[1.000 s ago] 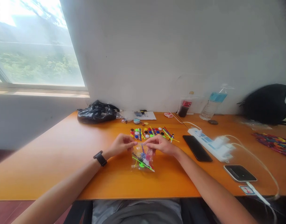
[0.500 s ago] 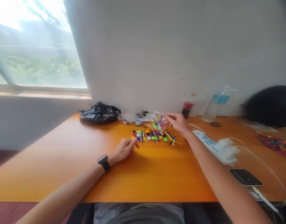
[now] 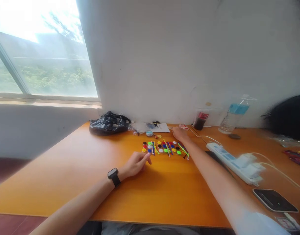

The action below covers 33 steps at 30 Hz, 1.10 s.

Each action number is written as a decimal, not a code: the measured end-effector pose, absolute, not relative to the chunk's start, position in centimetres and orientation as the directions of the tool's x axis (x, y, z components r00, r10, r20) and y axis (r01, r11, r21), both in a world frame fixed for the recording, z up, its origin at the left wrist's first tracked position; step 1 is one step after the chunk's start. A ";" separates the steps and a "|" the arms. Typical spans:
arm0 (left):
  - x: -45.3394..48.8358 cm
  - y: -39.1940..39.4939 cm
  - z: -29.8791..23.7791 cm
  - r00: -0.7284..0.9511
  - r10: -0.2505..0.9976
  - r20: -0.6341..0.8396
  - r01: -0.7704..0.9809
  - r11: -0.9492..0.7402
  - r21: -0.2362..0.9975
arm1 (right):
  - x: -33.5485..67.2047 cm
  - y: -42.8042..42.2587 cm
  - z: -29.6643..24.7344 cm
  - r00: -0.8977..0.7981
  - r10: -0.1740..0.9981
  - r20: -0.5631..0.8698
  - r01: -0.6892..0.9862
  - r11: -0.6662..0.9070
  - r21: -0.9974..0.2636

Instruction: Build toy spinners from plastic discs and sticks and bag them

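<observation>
A cluster of small coloured discs and thin coloured sticks [image 3: 164,147] lies in rows on the orange table [image 3: 66,176]. My left hand [image 3: 137,163] rests on the table just in front of its left end, fingers loosely curled, index finger out, holding nothing. A black watch [image 3: 114,176] sits on that wrist. My right hand [image 3: 179,133] reaches past the cluster to the back of the table, beside a white paper [image 3: 161,127]. Its fingers are small and blurred, and the clear bag of pieces does not show.
A black plastic bag [image 3: 108,123] lies at the back left by the wall. A dark drink bottle [image 3: 201,120] and a water bottle [image 3: 233,113] stand at the back right. A white power strip with plugs [image 3: 235,160] and a phone [image 3: 275,200] lie to the right.
My right hand carried the clear bag of pieces from in front of me to the back of the table. My left hand let go and stayed by the cluster. The view tilted up.
</observation>
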<state>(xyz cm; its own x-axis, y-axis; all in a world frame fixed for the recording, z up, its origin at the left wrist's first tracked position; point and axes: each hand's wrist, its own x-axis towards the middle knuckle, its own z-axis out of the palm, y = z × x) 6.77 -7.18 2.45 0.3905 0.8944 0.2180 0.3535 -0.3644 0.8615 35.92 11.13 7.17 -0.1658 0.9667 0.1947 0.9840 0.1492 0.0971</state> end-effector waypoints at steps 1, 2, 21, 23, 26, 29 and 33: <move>6.7 -7.2 2.5 0.393 0.893 0.220 0.360 -0.369 0.857 | 35.8 11.2 6.9 -0.184 0.964 0.191 0.981 0.167 0.101; 6.7 -7.2 2.4 0.394 0.893 0.219 0.365 -0.370 0.854 | 35.7 11.3 6.8 -0.196 0.962 0.192 0.978 0.178 0.104; 7.0 -7.7 2.1 0.471 0.824 0.314 0.463 -0.534 0.708 | 42.2 3.0 6.3 -0.054 0.968 0.245 0.981 0.097 -0.169; 7.0 -7.6 2.1 0.467 0.828 0.311 0.474 -0.531 0.702 | 43.4 2.5 6.3 -0.065 0.971 0.230 0.976 0.110 -0.188; 6.9 -7.5 2.0 0.466 0.833 0.298 0.485 -0.522 0.702 | 44.4 1.9 5.8 -0.072 0.978 0.197 0.972 0.114 -0.208; 6.9 -7.4 2.0 0.474 0.831 0.291 0.484 -0.521 0.703 | 44.5 1.7 4.8 -0.073 0.987 0.145 0.968 0.105 -0.227; 7.0 -7.4 2.0 0.466 0.836 0.289 0.496 -0.517 0.697 | 44.0 1.6 3.6 -0.144 0.980 0.134 0.950 0.174 -0.257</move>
